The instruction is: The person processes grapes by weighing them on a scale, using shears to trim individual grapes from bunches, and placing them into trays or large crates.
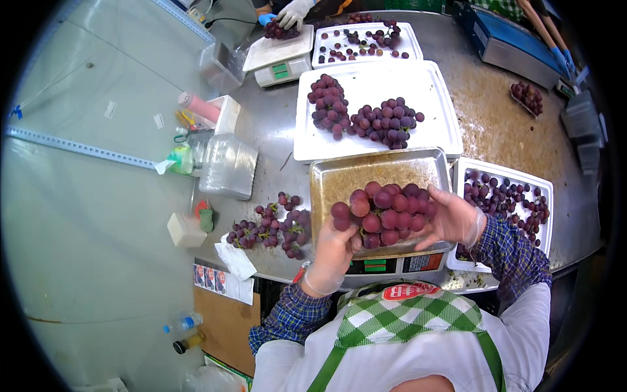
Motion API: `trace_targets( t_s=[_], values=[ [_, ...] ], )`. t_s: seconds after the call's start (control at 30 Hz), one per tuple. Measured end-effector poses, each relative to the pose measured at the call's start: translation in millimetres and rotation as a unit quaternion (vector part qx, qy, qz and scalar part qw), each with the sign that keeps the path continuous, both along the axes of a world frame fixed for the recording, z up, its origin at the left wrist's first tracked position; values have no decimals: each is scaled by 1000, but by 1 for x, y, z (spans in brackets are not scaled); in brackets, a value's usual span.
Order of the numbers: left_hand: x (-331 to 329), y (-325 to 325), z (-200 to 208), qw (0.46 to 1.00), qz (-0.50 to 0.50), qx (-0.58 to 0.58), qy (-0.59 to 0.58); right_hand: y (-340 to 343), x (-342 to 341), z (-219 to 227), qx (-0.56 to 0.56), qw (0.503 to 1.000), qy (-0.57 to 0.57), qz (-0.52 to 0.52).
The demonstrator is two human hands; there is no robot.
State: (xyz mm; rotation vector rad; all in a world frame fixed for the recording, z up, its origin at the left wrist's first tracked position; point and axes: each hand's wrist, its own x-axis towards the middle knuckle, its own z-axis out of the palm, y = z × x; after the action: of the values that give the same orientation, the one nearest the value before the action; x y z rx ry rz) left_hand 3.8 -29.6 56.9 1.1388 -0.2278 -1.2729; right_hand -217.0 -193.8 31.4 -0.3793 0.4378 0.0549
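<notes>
Grape bunch [385, 212]: held above the metal tray [339, 179]
Left hand [333, 256]: fingers clamped on its lower left end
Right hand [455, 219]: fingers clamped round its right end

Grape bunch [371, 223] (held; clock ctr.): dk. red to purplish. Pan [346, 173] beneath: silvery rim, brownish base. 12 o'clock: lg. tray [418, 85], white; its 2 bunches [388, 122], purple-red. 3 o'clock: side tray [509, 172], white; its loose grapes [486, 199], dk. purple & reddish. 9 o'clock: table clusters [297, 222], dk. purple, grn.-stemmed. 10 o'clock: roll [199, 107], pink. 11 o'clock: scale [294, 47], off-white, w/ grn. display [281, 70]; co-worker's white glove [297, 12], blue glove [266, 19]. 1 o'clock: machine [503, 55], blue. 4 & 7 o'clock: cuffs [513, 255], blue plaid. 6 o'clock: apron [405, 323], grn.-&-white check, straps [328, 369] plain grn., badge [408, 291] red; shirt [287, 366], white. 8 o'clock: board [225, 320], brown.
</notes>
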Motion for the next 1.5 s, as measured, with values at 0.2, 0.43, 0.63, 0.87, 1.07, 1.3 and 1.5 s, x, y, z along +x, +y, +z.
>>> trace_targets(
  t_s=[0.2,0.43,0.63,0.87,1.07,1.3,1.5],
  values=[
    [1,5,28,991,-96,-2,-94,26,3,-1,74,993,-58,-77],
    [4,12,75,963,-225,15,-145,52,13,23,133,978,85,-134],
    [-1,15,89,907,-256,-41,-332,51,5,17,126,982,64,-124],
    [-9,12,87,872,-269,-52,-406,35,-7,-5,62,991,22,-120],
    [4,20,34,886,-229,-46,-400,14,-7,8,-2,991,66,-118],
    [-6,22,30,880,-236,-133,-389,13,-2,-5,-12,990,58,-128],
    [4,20,10,876,-243,-128,-396,5,-4,-8,-45,993,55,-89]
  ],
)
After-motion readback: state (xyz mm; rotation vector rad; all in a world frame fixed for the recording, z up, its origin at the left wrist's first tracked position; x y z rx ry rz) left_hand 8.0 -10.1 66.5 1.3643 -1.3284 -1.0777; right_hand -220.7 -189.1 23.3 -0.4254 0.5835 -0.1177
